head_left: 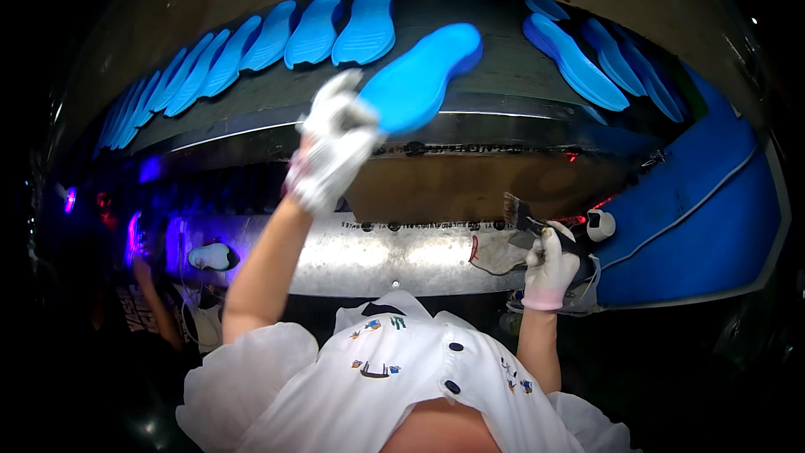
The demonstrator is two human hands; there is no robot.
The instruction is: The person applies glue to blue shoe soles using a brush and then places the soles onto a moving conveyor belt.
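Note:
My left hand (335,147), in a white glove and slightly blurred, is closed on one end of a bright blue shoe sole (423,75). The sole is held tilted over the front edge of the dark belt. Lower on the right, my gloved right hand (553,268) grips a flat brush (521,215) with its dark bristles pointing up and away from me. Beside that hand, a crumpled pale cloth (500,253) lies on the metal ledge (402,256).
A row of blue soles (314,29) lines the belt's left side, and several more (579,63) lie at right. A blue panel (696,218) with a white cable stands at right. Far left are purple lights, a pale shoe (214,257) and another person's arm (159,302).

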